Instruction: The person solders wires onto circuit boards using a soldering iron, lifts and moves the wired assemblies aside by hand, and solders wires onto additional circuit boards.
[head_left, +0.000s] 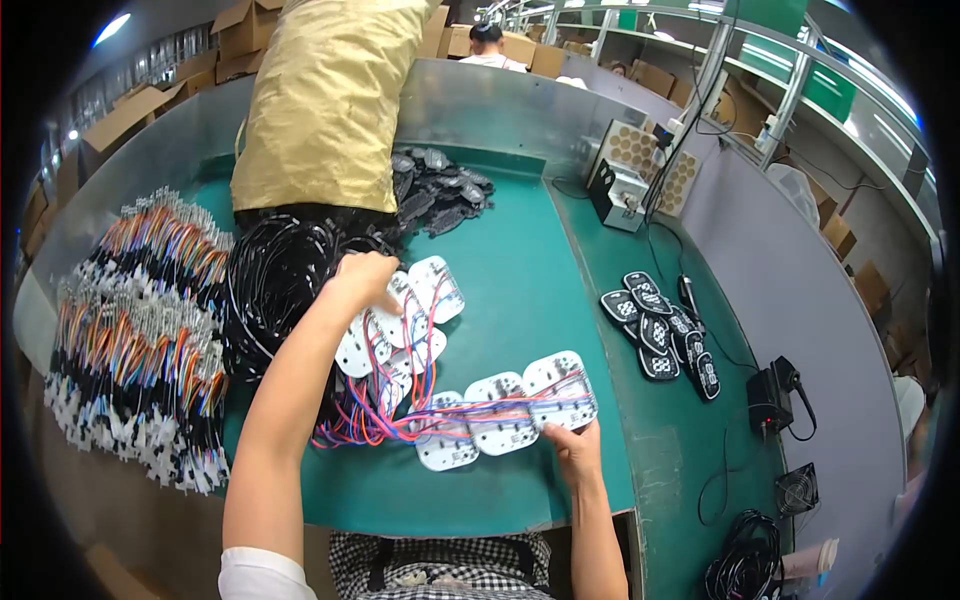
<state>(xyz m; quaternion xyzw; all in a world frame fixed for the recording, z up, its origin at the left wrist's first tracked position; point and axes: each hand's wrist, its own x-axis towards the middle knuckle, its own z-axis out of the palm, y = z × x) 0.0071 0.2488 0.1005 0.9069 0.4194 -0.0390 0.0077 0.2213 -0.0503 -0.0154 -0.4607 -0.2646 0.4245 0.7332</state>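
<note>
White circuit boards [500, 410] with red and blue wires [372, 420] lie mid-frame on the green worktop [520, 260]. Left hand [362, 280] rests on the upper boards [405, 315], fingers curled together. Right hand [575, 450] pinches the lowest row's right board edge.

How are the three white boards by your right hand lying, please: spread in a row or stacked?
Spread in a row. The three boards lie flat side by side on the green mat, wires trailing left; the right hand touches the rightmost.

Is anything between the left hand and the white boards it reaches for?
Nothing visible. The left hand already rests on the pile of white boards; only their own red and blue wires trail below. The right hand touches the row of three boards.
</note>
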